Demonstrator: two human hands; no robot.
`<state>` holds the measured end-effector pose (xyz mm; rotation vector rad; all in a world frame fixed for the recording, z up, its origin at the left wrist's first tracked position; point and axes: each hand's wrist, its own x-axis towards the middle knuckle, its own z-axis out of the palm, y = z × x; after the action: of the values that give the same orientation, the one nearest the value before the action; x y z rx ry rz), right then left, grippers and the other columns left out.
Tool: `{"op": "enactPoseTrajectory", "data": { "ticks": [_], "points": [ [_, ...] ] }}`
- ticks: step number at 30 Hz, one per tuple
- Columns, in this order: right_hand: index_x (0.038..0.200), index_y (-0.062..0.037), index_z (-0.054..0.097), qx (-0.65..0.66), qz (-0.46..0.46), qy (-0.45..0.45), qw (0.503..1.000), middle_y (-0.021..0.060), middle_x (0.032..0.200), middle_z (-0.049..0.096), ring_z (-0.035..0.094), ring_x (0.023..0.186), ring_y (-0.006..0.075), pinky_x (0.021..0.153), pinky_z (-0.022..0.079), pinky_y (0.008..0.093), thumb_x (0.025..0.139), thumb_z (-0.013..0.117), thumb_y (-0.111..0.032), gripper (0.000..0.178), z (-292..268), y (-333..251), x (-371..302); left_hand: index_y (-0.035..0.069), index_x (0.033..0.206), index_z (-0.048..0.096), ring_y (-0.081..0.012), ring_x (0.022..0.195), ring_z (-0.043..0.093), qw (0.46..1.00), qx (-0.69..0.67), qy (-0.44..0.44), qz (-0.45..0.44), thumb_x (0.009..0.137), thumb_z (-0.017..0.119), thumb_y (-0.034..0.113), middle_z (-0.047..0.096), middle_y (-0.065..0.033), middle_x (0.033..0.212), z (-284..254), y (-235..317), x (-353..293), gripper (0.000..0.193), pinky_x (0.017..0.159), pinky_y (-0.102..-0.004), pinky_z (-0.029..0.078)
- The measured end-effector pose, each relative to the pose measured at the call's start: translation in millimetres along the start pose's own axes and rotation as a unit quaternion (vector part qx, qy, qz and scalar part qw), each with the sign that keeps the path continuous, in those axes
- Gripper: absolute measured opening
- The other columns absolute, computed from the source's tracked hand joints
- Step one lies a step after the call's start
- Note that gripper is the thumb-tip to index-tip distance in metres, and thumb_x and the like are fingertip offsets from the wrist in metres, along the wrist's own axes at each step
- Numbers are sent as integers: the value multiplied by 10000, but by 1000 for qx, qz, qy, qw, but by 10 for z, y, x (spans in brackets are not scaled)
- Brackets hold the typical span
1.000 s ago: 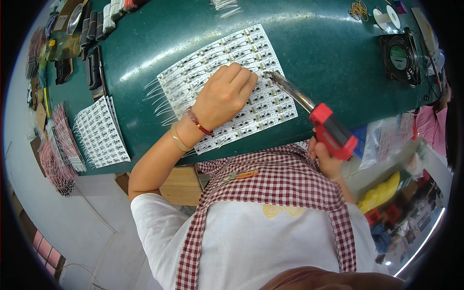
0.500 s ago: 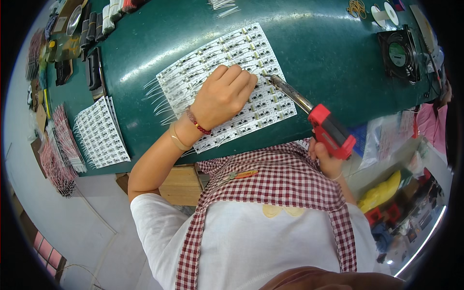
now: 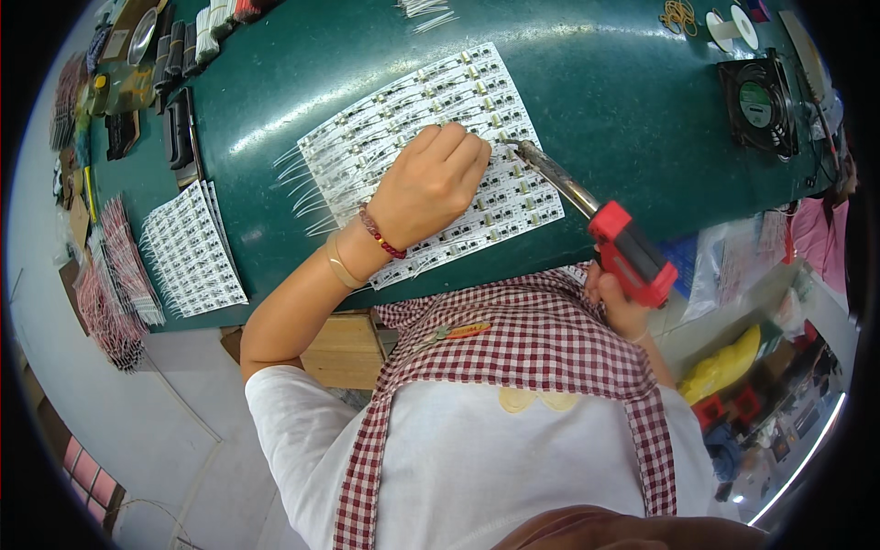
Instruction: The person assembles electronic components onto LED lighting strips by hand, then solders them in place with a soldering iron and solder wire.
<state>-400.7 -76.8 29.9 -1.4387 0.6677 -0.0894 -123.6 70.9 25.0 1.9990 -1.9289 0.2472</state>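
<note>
A white panel of small circuit boards (image 3: 536,197) lies on the green table, with thin white wires (image 3: 307,192) sticking out past its left edge. My left hand (image 3: 433,179) is closed above the panel's middle, fingers curled down. Whatever its fingertips pinch is hidden beneath the knuckles. Below and to the right, my right hand (image 3: 621,301) wraps the red and black handle of a soldering iron (image 3: 632,255). The iron's metal shaft slants up and left, its tip at the panel just right of my left fingers.
More circuit board panels (image 3: 194,252) lie at the left, beside bundles of red and white wires (image 3: 112,293). A black fan (image 3: 757,105) and a white spool (image 3: 731,29) stand at the far right. White wire pieces (image 3: 426,13) lie at the far edge.
My left hand has shifted very slightly to the right over the panel. The soldering iron has also moved a little to the right and down.
</note>
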Motion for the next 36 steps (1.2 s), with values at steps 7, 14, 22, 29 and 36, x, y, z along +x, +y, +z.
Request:
{"op": "enactPoseTrajectory", "data": {
  "ticks": [7, 14, 22, 29, 36],
  "points": [
    [905, -10, 602, 19, 9, -3, 1000, 15, 739, 571, 534, 654, 102, 611, 436, 251, 929, 597, -166, 158, 17, -91, -4, 2, 966, 646, -196, 800, 551, 998, 38, -25, -35, 724, 628, 46, 530, -58, 809, -15, 57, -29, 247, 688, -319, 433],
    [903, -14, 601, 41, 15, 2, 999, 8, 720, 560, 523, 651, 98, 599, 419, 253, 926, 606, -198, 186, 4, -64, -38, -9, 904, 627, -186, 781, 523, 998, 33, 48, -19, 706, 588, 78, 507, -56, 792, -7, 80, -30, 220, 676, -298, 412],
    [1028, 11, 546, -2, -6, -18, 1000, 39, 717, 552, 497, 605, 102, 555, 401, 241, 919, 622, -278, 318, -17, 54, -39, -38, 931, 621, -197, 734, 493, 999, -23, 10, -38, 714, 586, 52, 464, -68, 763, -2, 137, -53, 237, 658, -297, 421],
    [1091, 43, 514, -1, -7, -3, 1000, 71, 691, 546, 480, 558, 102, 505, 384, 228, 911, 632, -353, 452, 6, 75, -36, -41, 937, 623, -205, 729, 492, 996, -60, 27, -53, 711, 603, 33, 466, -70, 767, 34, 121, -70, 238, 653, -309, 434],
    [1104, 51, 515, -20, -37, -9, 999, 63, 689, 547, 484, 559, 99, 507, 385, 228, 909, 634, -368, 477, -26, 130, -31, -37, 934, 621, -208, 742, 496, 997, -62, 14, -51, 711, 599, 36, 473, -72, 775, 15, 121, -31, 235, 661, -309, 435]
  ]
}}
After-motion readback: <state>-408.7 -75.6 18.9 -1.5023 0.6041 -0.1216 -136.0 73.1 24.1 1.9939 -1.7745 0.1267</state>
